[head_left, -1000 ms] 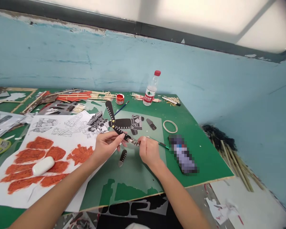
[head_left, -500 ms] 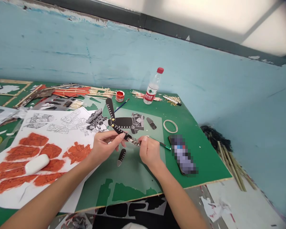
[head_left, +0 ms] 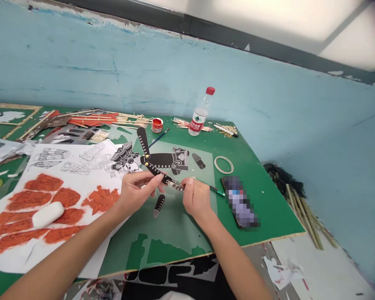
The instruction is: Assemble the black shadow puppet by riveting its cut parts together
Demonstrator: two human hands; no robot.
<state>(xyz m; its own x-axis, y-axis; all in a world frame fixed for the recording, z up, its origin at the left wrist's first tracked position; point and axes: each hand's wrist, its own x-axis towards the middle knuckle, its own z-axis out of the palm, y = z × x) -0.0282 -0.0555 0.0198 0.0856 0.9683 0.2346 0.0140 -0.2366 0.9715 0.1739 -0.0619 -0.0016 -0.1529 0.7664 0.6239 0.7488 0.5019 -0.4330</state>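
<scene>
A jointed black paper-cut puppet (head_left: 161, 160) with white line patterns and a patterned head lies on the translucent sheet (head_left: 203, 233). Its lower arm strip is pinched between thumb and fingers of my left hand (head_left: 142, 187). My right hand (head_left: 196, 196) is closed round a small shiny silver metal hand tool (head_left: 176, 185), whose front end meets the tip of that strip; its exact kind is hard to make out. Brass-coloured fasteners show at the puppet's shoulder. Below my left fingers lies a loose black piece (head_left: 159, 206) with a grey tip. Another striped black piece (head_left: 198, 161) rests to the right.
On the green table (head_left: 268, 216) are a phone (head_left: 240, 204), a tape roll (head_left: 223, 165), a green pen (head_left: 217, 191), a water bottle (head_left: 200, 114), a red paint jar (head_left: 157, 125) and a brush (head_left: 158, 138). A white case (head_left: 48, 214) sits on the orange-painted paper (head_left: 90, 246).
The view has shifted very slightly. Both hands keep their grip, with the silver tool still at the strip's end.
</scene>
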